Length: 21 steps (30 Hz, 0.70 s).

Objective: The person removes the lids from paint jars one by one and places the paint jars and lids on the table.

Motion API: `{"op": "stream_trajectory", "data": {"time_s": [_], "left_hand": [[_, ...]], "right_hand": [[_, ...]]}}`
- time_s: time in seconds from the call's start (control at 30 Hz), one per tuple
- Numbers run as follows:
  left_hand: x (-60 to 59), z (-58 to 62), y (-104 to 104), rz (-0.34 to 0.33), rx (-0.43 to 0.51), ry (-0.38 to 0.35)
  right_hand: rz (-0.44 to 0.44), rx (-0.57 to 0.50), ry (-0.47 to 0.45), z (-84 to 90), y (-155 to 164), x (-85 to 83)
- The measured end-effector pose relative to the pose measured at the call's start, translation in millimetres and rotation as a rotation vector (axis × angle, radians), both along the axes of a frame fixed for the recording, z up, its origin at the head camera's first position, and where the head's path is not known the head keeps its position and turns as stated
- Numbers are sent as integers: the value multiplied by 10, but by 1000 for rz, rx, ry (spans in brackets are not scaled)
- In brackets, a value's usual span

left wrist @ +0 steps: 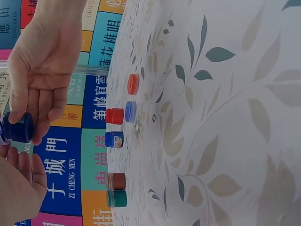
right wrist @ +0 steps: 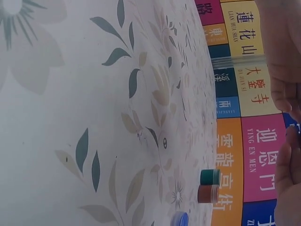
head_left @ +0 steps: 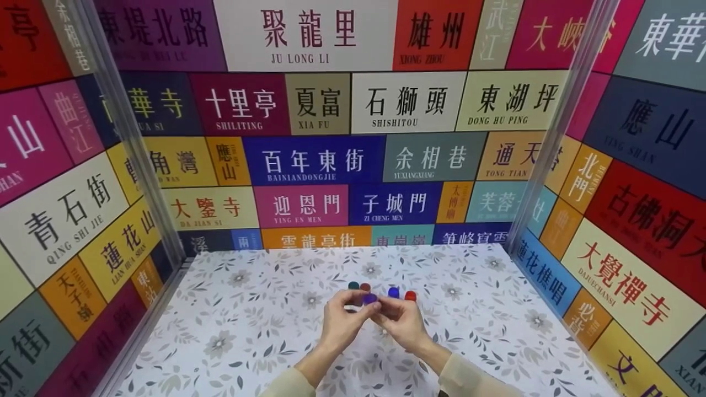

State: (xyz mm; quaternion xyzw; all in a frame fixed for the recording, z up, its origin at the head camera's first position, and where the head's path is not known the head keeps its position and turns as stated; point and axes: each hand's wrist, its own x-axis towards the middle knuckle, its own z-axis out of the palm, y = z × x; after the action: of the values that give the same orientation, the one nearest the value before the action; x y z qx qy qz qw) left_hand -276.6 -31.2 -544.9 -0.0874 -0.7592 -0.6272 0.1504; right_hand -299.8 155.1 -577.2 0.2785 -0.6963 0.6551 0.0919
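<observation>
Both hands meet over the table at a small purple paint jar [head_left: 369, 298]. My left hand [head_left: 343, 320] holds it from the left with fingertips and thumb. From the right, my right hand [head_left: 405, 325] grips it too. In the left wrist view the jar [left wrist: 19, 128] looks dark blue, with the right hand's thumb and fingers around its body. The left fingers touch the jar's top end, cut off by the frame edge. The right wrist view shows only parts of both hands at its edge, the jar mostly out of sight.
Behind the hands stand green [left wrist: 117, 198], brown [left wrist: 116, 181], blue [left wrist: 114, 139] and red [left wrist: 114, 116] jars. A blue lid [left wrist: 130, 111] and an orange-red lid [left wrist: 133, 84] lie nearer on the floral tabletop [head_left: 265, 320]. Sign-patterned walls [head_left: 314, 160] enclose the table.
</observation>
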Motion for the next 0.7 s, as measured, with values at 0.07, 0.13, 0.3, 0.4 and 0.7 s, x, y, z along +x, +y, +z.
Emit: {"op": "stream_trajectory", "data": {"time_s": [0.07, 0.13, 0.3, 0.4, 0.7], "left_hand": [[-1, 4, -2, 0, -3, 6], [0, 7, -3, 3, -10, 8], [0, 4, -9, 6, -28, 9], [-1, -1, -10, 7, -30, 6], [1, 0, 0, 13, -33, 6]], "right_hand": [[6, 3, -2, 8, 16, -5], [8, 8, -11, 20, 35, -11], [-10, 37, -26, 38, 98, -29], [-30, 51, -56, 41, 130, -35], [-55, 66, -175, 69, 196, -27]]}}
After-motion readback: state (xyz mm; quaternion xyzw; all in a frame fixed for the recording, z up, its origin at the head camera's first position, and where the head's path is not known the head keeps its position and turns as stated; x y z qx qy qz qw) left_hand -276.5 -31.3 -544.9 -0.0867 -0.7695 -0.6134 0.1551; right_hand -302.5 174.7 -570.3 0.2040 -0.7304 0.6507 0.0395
